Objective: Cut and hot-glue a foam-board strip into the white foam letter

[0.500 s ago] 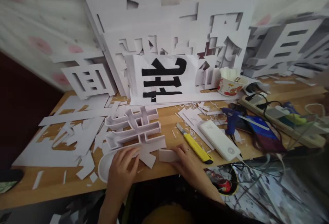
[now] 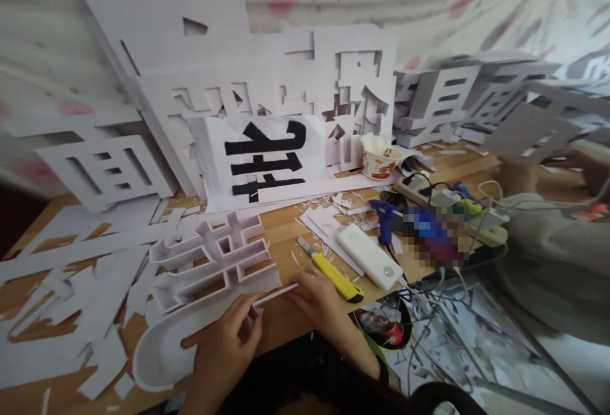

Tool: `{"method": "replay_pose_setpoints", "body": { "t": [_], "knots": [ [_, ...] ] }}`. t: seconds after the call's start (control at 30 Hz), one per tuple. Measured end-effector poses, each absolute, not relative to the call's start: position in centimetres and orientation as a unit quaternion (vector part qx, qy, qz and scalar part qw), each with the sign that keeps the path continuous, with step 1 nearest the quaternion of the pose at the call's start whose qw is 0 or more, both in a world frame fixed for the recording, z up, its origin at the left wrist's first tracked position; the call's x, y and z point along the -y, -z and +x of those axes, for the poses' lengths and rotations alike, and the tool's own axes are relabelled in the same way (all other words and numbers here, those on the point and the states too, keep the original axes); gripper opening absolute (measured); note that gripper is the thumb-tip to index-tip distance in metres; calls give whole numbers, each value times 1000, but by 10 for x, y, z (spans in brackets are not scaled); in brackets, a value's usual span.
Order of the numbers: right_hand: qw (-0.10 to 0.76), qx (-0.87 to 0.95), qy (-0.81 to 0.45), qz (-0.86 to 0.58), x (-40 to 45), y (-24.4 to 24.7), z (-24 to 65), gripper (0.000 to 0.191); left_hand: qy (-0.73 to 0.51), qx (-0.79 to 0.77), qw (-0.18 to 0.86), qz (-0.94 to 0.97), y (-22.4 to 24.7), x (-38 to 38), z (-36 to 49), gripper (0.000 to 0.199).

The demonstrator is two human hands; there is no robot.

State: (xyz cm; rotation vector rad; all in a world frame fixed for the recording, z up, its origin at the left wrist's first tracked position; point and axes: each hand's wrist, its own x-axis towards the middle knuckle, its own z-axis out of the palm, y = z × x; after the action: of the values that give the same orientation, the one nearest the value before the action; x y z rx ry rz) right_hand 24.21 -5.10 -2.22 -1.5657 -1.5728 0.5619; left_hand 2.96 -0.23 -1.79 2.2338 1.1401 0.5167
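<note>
A narrow white strip point(image 2: 277, 294) spans between my two hands, seen nearly edge-on above the table's front edge. My left hand point(image 2: 233, 332) pinches its left end, and a small white piece shows by the fingers. At the other end, my right hand point(image 2: 317, 297) grips the strip. Behind my left hand lies a white letter form point(image 2: 214, 262) with upright walls and open channels, its curved end reaching toward the front edge. A yellow utility knife point(image 2: 336, 275) rests just right of my right hand, blade end pointing away.
A white power bank point(image 2: 369, 256), blue glue gun point(image 2: 385, 221), power strip point(image 2: 481, 227) and paper bowl point(image 2: 379, 164) stand right. Behind are a sheet with black strokes point(image 2: 267, 154) and cut-out boards point(image 2: 157, 53). Scraps point(image 2: 105, 288) cover the left. Another person's sleeve point(image 2: 548, 237) is at right.
The view has swung right, bringing the other person into sight. My left hand has come to the white piece that my right hand held alone, and the piece is now turned edge-on.
</note>
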Motion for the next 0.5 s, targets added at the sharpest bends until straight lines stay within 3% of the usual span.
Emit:
{"method": "replay_pose_setpoints", "body": {
  "t": [0.3,0.5],
  "knots": [
    [446,573,-257,-638,34,46,229,16,-297,-481,165,808,69,-7,21,33],
    [398,579,-302,-644,35,50,226,20,-296,-459,90,833,74,-11,20,32]
  ]
}}
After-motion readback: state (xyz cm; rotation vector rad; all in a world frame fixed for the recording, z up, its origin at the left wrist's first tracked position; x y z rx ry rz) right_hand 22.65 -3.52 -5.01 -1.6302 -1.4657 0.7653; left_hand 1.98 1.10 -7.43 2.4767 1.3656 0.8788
